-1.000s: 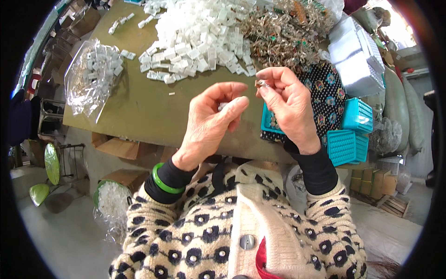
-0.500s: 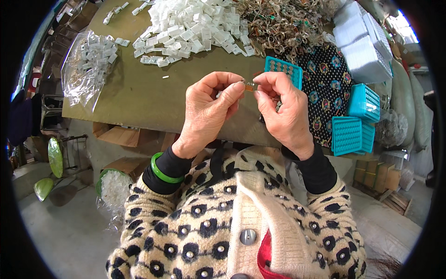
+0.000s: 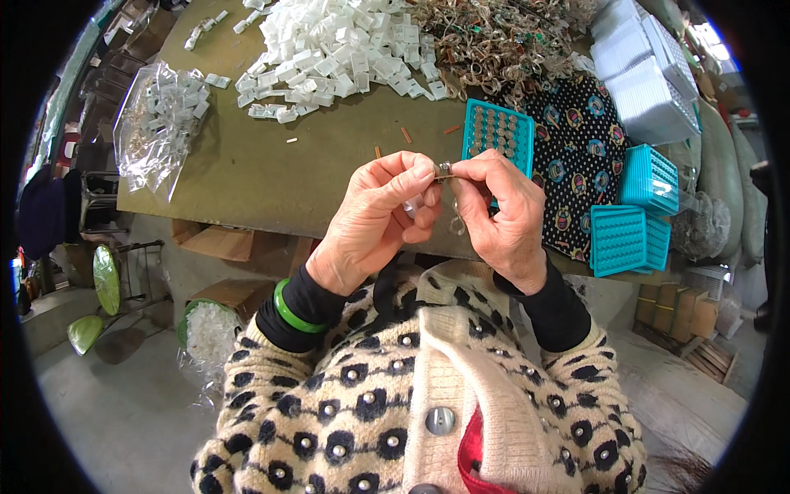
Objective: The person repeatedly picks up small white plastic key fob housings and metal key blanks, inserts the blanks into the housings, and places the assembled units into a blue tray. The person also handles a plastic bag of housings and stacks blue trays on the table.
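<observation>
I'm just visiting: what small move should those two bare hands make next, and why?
Probably firm both pinches gently: the bare left hand and bare right hand come together at a small, silvery, metal-looking piece, and a thin, translucent, looped strip dangles below the right hand's pinch, so a loose grip might let something drop.

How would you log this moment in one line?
left hand: pinching small part | right hand: pinching same part | beyond right hand: turquoise tray | farther back: pile of white pieces
</observation>
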Demonstrator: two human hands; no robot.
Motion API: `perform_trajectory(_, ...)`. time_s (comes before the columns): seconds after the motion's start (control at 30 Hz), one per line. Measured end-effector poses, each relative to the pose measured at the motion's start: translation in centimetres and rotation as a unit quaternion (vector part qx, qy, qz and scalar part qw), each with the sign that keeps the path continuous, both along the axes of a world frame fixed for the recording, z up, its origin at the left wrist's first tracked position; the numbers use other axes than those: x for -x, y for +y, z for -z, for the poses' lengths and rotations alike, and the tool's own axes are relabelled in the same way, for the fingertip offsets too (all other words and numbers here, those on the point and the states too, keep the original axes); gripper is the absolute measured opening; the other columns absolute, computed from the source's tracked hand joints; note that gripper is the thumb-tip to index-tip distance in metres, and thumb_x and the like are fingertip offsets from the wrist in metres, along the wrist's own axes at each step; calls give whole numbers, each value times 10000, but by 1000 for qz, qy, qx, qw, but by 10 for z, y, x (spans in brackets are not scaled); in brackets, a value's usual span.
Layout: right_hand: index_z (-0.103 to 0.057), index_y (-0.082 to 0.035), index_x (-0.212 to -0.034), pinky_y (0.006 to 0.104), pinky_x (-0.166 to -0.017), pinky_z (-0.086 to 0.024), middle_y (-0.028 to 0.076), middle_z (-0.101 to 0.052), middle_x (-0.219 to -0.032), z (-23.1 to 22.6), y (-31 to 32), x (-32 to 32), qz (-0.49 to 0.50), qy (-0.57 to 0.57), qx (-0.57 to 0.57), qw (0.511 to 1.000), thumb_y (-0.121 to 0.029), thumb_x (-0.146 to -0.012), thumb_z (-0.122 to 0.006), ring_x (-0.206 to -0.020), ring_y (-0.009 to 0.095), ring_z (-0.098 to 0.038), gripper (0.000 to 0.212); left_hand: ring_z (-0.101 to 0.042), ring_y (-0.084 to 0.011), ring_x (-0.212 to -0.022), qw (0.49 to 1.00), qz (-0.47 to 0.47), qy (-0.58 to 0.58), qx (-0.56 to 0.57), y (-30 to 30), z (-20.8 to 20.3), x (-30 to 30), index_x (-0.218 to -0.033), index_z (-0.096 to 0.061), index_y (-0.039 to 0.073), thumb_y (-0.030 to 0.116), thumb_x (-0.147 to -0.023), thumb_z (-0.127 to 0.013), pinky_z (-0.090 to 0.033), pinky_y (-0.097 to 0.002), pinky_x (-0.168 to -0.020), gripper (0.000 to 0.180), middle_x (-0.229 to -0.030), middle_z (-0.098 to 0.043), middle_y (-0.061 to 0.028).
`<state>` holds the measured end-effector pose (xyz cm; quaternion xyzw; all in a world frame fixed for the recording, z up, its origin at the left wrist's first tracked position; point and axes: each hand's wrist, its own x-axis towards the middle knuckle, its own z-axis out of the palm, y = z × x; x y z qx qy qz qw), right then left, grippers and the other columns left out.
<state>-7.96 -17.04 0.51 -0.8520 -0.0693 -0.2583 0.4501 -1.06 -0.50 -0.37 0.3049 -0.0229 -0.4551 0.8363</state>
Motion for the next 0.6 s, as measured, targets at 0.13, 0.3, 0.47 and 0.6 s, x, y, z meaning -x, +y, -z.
perform_trajectory(0.13,-633,9,-910,258,-565,-469,65,-635,-823,0,-1,1,-33,49,-109,992,84,-823,-661,-659,131,-593,117,-442,-95,-579,999,10,24,44,-1,1,2,-1009,-600,71,196,-964,-646,-311,-202,-442,141,-776,-554,-28)
perform_trajectory(0.3,-643,13,-892,206,-629,-466,35,-653,-861,-3,-1,4,-89,184,-444,872,58,-845,-654,-697,84,-584,67,-437,-98,-553,998,25,-18,47,2,-1,5,-991,-593,56,206,-950,-667,-299,-206,-437,172,-739,-552,-40)
perform_trajectory(0.47,-589,0,-803,222,-591,-420,44,-641,-853,-6,2,3,-128,214,-529,811,85,-798,-583,-644,92,-527,85,-472,-109,-545,996,39,-84,10,10,-4,8,-926,-577,43,216,-916,-711,-299,-229,-438,219,-706,-572,-56)
perform_trajectory(0.6,-566,-4,-870,273,-601,-463,94,-625,-871,-7,15,-5,-66,4,-133,989,70,-802,-605,-691,151,-600,108,-503,-121,-557,997,30,10,66,16,-5,5,-926,-578,51,218,-924,-703,-327,-240,-448,209,-715,-576,-45)
